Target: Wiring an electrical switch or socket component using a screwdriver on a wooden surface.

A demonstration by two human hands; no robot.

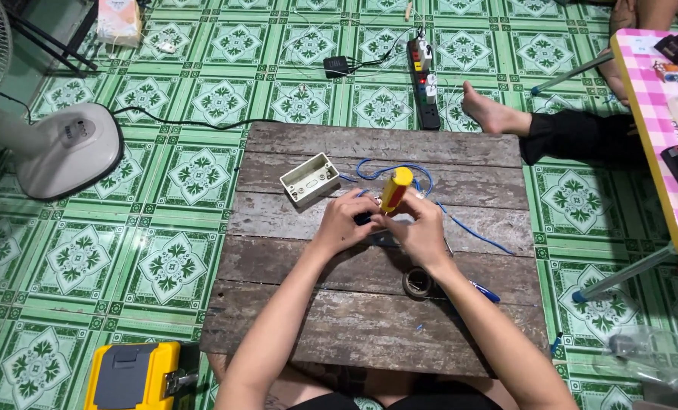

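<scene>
My left hand point(344, 222) and my right hand point(418, 229) meet over the middle of a weathered wooden board point(301, 304). The right hand grips a yellow-handled screwdriver point(395, 187), held upright with its tip down between my fingers. My left hand pinches a small dark part point(362, 219) at the tip; what it is stays hidden by my fingers. A thin blue wire point(399, 171) loops behind the hands and trails off to the right. An open white plastic wall box point(309, 179) lies just left of my hands.
A roll of dark tape point(418, 282) and a blue pen point(485, 291) lie by my right forearm. A fan base point(67, 149) stands left, a power strip point(425, 82) behind. Another person's foot point(488, 111) rests at the board's far corner. A pink checked table point(650, 99) stands right, a yellow case point(132, 376) bottom left.
</scene>
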